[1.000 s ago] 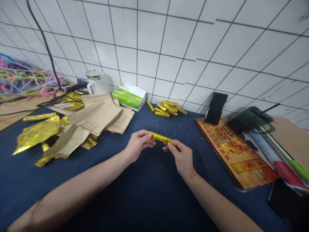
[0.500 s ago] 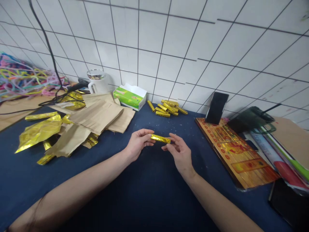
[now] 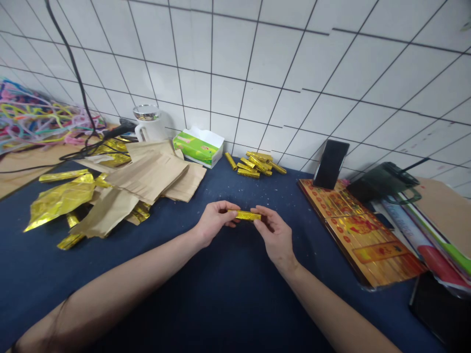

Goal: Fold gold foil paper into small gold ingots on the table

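Between my hands, above the dark blue tabletop [image 3: 221, 294], is a small roll of gold foil paper [image 3: 245, 215], lying nearly level. My left hand [image 3: 216, 221] pinches its left end between thumb and fingers. At the other end, my right hand [image 3: 273, 230] has its thumb and fingertips closed on the roll. Beyond my hands, against the wall, lies a pile of similar gold foil rolls [image 3: 257, 164].
On the left are brown paper sheets [image 3: 147, 171] and crumpled gold foil [image 3: 61, 198]. A green tissue pack [image 3: 196, 147] and white mug [image 3: 149, 128] stand at the back. To the right, a phone [image 3: 330, 164] leans upright on an orange printed box [image 3: 360, 230].
The roll has turned from slightly slanted to nearly level. My right fingers have closed onto its right end, and my left hand has shifted a little right and down.
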{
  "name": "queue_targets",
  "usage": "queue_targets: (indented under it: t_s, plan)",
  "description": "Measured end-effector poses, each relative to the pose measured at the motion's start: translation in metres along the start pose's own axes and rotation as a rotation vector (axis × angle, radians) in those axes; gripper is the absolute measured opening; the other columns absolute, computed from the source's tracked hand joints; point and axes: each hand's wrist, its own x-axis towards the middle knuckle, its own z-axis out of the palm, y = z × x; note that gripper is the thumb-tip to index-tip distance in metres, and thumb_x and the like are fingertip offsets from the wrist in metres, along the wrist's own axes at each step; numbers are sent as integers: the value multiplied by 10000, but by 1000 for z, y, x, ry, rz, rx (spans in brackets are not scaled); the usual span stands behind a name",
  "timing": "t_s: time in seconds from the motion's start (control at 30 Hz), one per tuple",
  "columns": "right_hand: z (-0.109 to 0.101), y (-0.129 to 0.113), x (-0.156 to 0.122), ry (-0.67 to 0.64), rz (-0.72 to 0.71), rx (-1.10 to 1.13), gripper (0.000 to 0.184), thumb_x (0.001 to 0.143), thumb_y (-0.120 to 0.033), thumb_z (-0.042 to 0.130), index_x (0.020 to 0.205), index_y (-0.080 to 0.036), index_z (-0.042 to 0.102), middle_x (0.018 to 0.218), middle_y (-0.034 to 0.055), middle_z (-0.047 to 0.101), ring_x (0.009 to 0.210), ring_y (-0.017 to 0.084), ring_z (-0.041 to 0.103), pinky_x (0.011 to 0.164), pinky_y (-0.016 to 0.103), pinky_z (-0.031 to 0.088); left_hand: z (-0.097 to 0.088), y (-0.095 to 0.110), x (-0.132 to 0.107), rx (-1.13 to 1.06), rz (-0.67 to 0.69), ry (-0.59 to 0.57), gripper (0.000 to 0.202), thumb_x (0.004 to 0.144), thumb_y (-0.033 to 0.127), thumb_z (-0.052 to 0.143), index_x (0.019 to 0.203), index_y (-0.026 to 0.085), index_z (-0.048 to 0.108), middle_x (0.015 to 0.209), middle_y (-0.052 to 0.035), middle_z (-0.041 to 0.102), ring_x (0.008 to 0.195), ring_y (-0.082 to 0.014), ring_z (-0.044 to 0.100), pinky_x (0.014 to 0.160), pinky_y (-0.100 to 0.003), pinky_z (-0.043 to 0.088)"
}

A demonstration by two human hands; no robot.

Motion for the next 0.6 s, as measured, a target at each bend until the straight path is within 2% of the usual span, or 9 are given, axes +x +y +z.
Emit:
queue_targets:
  t_s: [0.07,0.17,0.27,0.4,0.6]
  plan:
    - [0,0,0,-18,45,40,319,736,-267,597,1050,-222,567,991,51,633,852,177,611,797,362,492,0,-1,0,50,68,-10,197,610,204,676,766,99,616,692,-30,626,610,-111,576,570,-233,479]
    - [1,-1,1,-66,67,26,225,741,-278,594,954,-209,618,908,37,645,749,162,627,750,349,512,1,-2,-1,101,134,-44,214,595,173,675,799,118,634,729,-17,634,622,-99,562,576,-218,463]
    - [2,-3,0,-92,12,-10,160,756,-262,578,892,-207,642,865,28,641,742,157,621,738,332,514,2,-2,-3,138,134,-58,241,603,174,669,839,127,654,736,-20,647,592,-90,547,554,-210,443]
    - [2,-5,-1,-90,-40,-16,133,765,-246,564,856,-213,654,850,24,639,749,157,613,724,325,512,4,-2,-6,176,137,-23,174,615,191,662,776,128,683,647,-16,643,529,-82,518,539,-216,431]
    - [2,-11,-2,-69,-54,-12,123,759,-244,566,822,-226,669,801,12,649,700,148,613,678,304,511,7,-1,-8,130,149,1,143,614,200,674,738,129,687,637,-22,657,554,-96,553,549,-210,436]
